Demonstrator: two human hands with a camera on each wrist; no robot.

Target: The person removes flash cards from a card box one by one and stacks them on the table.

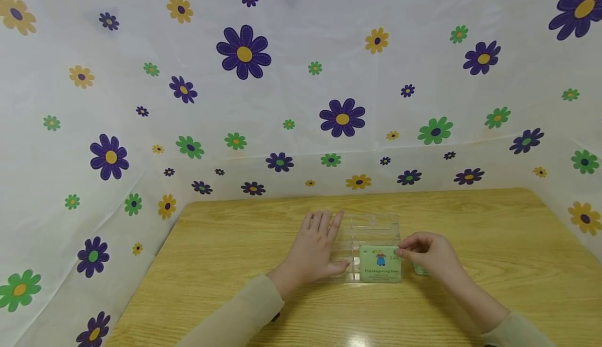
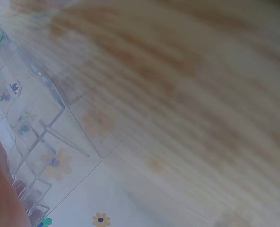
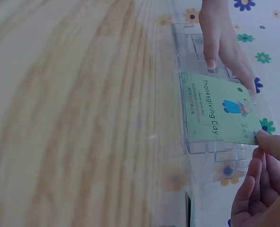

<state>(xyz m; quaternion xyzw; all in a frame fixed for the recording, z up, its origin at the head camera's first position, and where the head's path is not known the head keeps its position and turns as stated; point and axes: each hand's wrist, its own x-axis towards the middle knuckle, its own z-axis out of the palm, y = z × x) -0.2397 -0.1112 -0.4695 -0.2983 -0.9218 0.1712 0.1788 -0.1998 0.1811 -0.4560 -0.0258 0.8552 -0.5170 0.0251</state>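
Note:
A clear plastic case with raised dividers (image 1: 374, 222) lies on the wooden table. Over its near right part is a green card (image 1: 380, 273) printed "Thanksgiving Day" with a small figure in blue. My right hand (image 1: 435, 255) pinches that card's far right corner between thumb and forefinger; the right wrist view shows the card (image 3: 211, 106) tilted over the case's dividers. Spread across the left part of the case is my left hand (image 1: 316, 245), fingers straight and thumb pointing toward the card. In the left wrist view, the left hand (image 2: 5, 189) shows only at the edge, beside the case (image 2: 48, 113).
Another green piece (image 1: 420, 270) lies on the table right of the case, partly hidden under my right hand. A white flower-patterned sheet (image 1: 291, 85) encloses the wooden table (image 1: 226, 263) at the back and both sides.

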